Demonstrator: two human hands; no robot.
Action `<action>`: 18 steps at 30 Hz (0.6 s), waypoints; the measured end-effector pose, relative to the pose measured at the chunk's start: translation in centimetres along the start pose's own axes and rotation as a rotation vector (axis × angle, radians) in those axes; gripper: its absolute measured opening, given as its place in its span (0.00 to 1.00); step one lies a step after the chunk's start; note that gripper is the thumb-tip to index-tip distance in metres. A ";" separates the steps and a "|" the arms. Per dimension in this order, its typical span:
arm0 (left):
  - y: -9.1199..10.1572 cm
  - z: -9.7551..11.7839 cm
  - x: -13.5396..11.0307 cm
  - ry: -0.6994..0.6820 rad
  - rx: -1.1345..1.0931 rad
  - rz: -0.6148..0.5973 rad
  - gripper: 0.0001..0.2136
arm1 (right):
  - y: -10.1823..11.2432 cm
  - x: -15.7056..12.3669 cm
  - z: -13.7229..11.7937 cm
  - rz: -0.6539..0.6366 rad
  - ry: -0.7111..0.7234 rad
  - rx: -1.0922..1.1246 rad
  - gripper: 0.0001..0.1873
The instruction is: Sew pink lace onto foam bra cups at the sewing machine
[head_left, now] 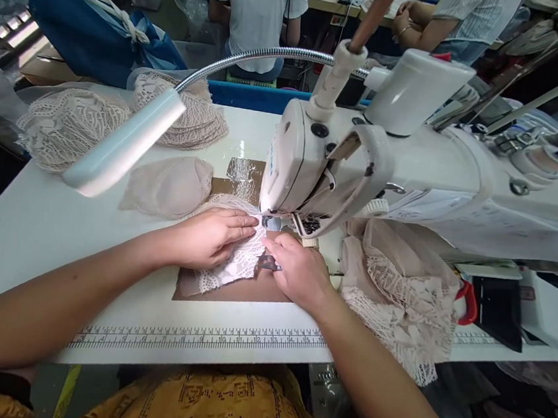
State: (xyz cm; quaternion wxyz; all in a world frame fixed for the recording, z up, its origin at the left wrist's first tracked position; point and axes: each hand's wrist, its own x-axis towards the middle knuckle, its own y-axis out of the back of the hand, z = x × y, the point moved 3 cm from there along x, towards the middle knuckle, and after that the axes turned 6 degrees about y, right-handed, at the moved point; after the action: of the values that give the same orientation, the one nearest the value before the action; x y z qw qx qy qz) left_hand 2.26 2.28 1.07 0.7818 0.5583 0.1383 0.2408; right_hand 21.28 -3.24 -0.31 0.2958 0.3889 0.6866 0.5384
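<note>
A piece of pale lace fabric (pixel 241 261) lies beneath the head of the white sewing machine (pixel 291 164), its upper edge close to the needle area. My left hand (pixel 214 235) rests flat on the lace, fingers stretched toward the needle, left of the presser foot. On the other side, my right hand (pixel 300 271) is closed, with its index finger touching the lace's right edge. Dark metal blades, apparently thread snips (pixel 269 262), stick out from under its curled fingers. The needle tip and the stitching point are mostly hidden.
A sheer beige cup piece (pixel 169 187) lies left, before two lace stacks (pixel 182 116). More beige lace (pixel 401 282) hangs over the table edge at right. A lamp (pixel 126 143) reaches over the table (pixel 56 245). A printed ruler (pixel 195 338) runs along the front. Two people sit beyond.
</note>
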 end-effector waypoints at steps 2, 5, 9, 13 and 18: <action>0.2 -0.4 0.2 -0.018 -0.001 -0.022 0.23 | 0.0 0.0 0.1 -0.002 -0.004 -0.003 0.26; 0.6 -0.6 0.2 -0.033 -0.021 -0.024 0.22 | 0.1 0.0 0.0 -0.027 0.020 -0.007 0.28; 0.4 0.0 0.0 -0.018 -0.044 0.037 0.17 | 0.3 -0.1 0.0 -0.063 0.037 -0.031 0.26; -0.5 0.8 0.2 -0.073 -0.039 0.111 0.16 | 0.2 -0.1 -0.1 -0.079 0.024 -0.054 0.26; -1.1 0.5 0.4 -0.132 0.037 0.106 0.17 | 0.0 -0.1 -0.1 -0.077 0.024 -0.067 0.30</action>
State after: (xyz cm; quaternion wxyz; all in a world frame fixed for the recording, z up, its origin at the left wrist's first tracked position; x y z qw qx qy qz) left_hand 3.11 1.78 0.27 0.7648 0.5940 0.0610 0.2419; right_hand 21.25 -3.33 -0.34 0.3208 0.3456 0.6860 0.5541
